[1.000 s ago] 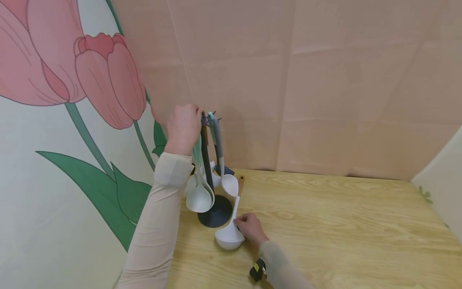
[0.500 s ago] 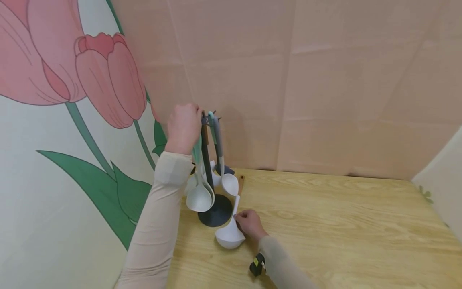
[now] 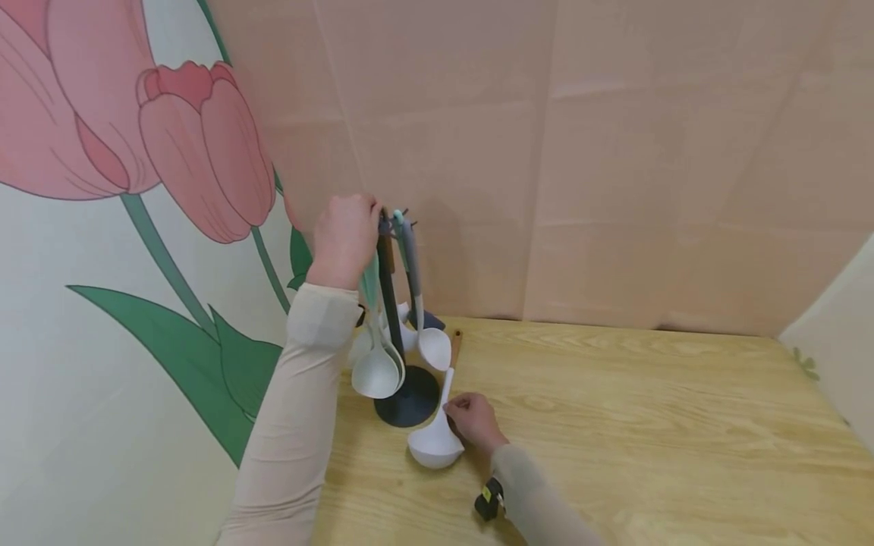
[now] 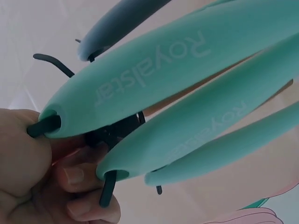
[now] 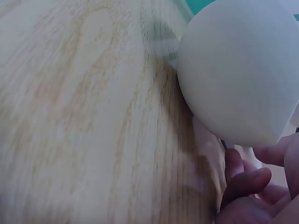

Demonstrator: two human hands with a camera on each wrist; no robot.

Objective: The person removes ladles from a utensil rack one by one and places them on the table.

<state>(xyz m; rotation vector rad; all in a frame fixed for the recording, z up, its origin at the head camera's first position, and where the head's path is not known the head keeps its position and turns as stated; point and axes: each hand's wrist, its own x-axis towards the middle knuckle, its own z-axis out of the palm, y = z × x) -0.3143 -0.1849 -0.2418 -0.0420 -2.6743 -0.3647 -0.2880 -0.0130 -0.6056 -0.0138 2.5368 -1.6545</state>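
A black utensil stand [image 3: 418, 402] with a round base stands on the table near the left wall. At its top, my left hand [image 3: 344, 236] holds the hub, with the fingers [image 4: 83, 176] curled beneath the hooks in the left wrist view. Turquoise handles [image 4: 140, 77] hang on hooks close to that hand. In front of the base, my right hand [image 3: 476, 422] pinches a white ladle [image 3: 435, 446] low on its handle, which slants up to a wooden-coloured end. The right wrist view has the ladle's bowl close above the table; contact cannot be told.
Several spoons and turners hang around the stand, among them a white spoon [image 3: 377, 373] and a grey-handled one [image 3: 435, 349]. The wooden table [image 3: 649, 425] spreads to the right. A tulip-printed wall [image 3: 205, 167] borders the left, a pinkish-brown sheet [image 3: 614, 189] the back.
The right hand has shifted very slightly up along the ladle's handle. Otherwise both hands, the ladle and the stand keep nearly the same places.
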